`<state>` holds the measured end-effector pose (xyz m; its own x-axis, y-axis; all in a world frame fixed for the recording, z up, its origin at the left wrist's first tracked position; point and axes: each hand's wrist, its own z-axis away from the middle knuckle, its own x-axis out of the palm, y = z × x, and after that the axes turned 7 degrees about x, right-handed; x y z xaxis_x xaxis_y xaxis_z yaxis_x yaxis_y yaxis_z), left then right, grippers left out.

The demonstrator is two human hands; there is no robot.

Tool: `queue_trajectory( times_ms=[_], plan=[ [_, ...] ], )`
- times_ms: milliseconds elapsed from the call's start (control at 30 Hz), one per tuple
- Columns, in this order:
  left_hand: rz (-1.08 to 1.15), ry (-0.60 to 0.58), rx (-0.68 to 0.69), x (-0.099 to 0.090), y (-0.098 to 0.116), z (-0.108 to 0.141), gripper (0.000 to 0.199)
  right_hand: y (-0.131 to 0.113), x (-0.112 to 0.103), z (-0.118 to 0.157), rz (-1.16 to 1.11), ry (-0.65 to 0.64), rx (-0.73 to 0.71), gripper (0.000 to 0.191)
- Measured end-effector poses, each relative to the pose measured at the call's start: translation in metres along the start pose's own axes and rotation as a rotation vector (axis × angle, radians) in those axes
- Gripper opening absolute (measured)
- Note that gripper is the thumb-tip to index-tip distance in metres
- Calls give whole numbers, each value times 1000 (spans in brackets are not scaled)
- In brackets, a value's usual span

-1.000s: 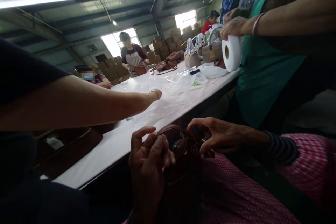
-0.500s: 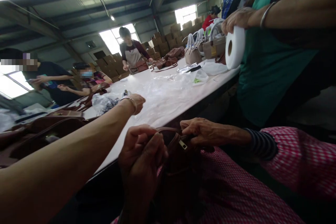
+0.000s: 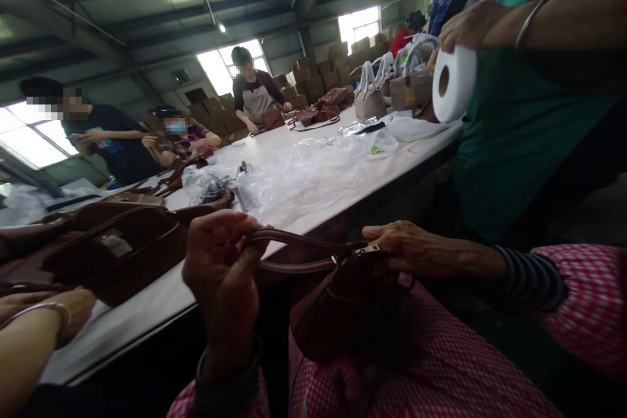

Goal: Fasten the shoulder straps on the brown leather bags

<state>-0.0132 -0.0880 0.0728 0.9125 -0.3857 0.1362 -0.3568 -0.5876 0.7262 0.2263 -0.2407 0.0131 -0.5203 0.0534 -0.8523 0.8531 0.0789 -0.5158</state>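
Observation:
A dark brown bag (image 3: 323, 326) rests on my lap over the pink checked cloth, its lower part in shadow. My left hand (image 3: 223, 274) is closed on the looped end of the bag's handle (image 3: 298, 238), which stretches out to the left of the bag. At the bag's top right, beside a gold-coloured metal fitting (image 3: 367, 251), my right hand (image 3: 411, 248) grips the bag's edge; its fingertips are partly hidden.
Clear plastic film (image 3: 294, 176) lies on the white table (image 3: 147, 294). Brown bags (image 3: 117, 241) are piled at left, near a co-worker's hand (image 3: 76, 313). At right, a person in green holds a white roll (image 3: 455, 85). More bags and people stand beyond.
My left hand has moved left and drawn the handle out from the bag. The co-worker's arm that reached across the table has pulled back to the lower left.

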Motion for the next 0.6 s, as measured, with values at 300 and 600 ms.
queue_trajectory(
  times_ms=[300,600],
  plan=[
    [628,-100,-692,26,-24,19,63,4,-7,-6,-84,-56,-14,15],
    [50,-233,-243,-1,-22,-12,37,-1,-38,22,-497,106,211,39]
  ],
)
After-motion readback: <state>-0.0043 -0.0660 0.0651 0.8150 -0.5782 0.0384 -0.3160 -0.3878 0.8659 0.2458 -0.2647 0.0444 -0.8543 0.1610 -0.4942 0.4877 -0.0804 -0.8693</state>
